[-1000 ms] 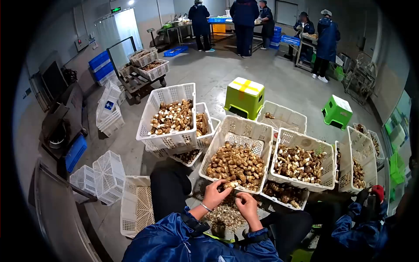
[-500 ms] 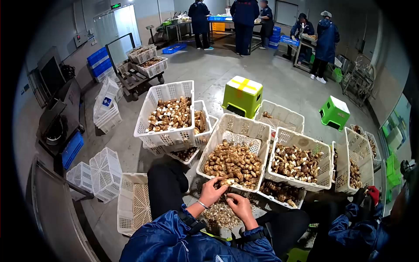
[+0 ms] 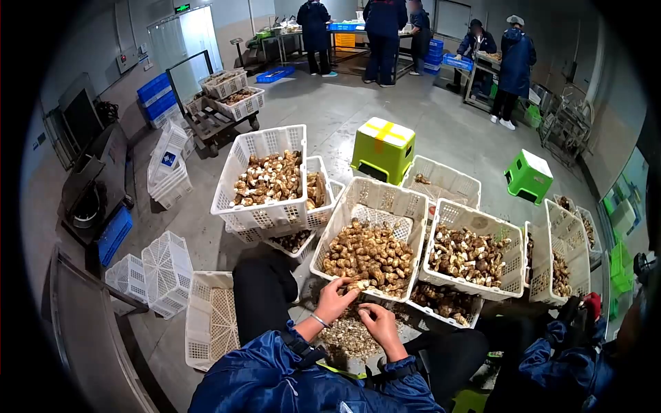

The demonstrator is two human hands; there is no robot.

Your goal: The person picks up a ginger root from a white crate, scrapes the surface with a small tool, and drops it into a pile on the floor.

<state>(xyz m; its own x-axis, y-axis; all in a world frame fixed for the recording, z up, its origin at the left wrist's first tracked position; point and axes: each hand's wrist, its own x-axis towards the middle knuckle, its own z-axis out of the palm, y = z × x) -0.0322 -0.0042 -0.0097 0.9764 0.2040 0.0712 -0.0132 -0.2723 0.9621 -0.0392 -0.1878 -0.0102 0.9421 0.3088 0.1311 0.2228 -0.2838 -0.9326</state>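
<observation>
My left hand (image 3: 334,301) is closed on a brown-and-white mushroom (image 3: 357,284) at the near edge of the middle white crate (image 3: 375,195). That crate holds a heap of brown mushrooms (image 3: 368,255). My right hand (image 3: 381,326) is beside it, lower and to the right, with its fingers and thumb drawn together; what they hold, if anything, is too small to make out. Below both hands lies a pile of small trimmings (image 3: 348,339). To the right, another white crate (image 3: 509,275) contains mushrooms with pale stems.
Mushroom-filled white crates (image 3: 258,217) are stacked on the left, beyond my knee. Two green stools (image 3: 382,148) (image 3: 529,175) stand farther off. An empty crate (image 3: 206,330) is at my left. A co-worker's sleeve (image 3: 564,365) is close on my right; other people work at tables behind.
Both hands have stayed in nearly the same place, with the mushroom still in my left hand. The view has shifted very slightly.
</observation>
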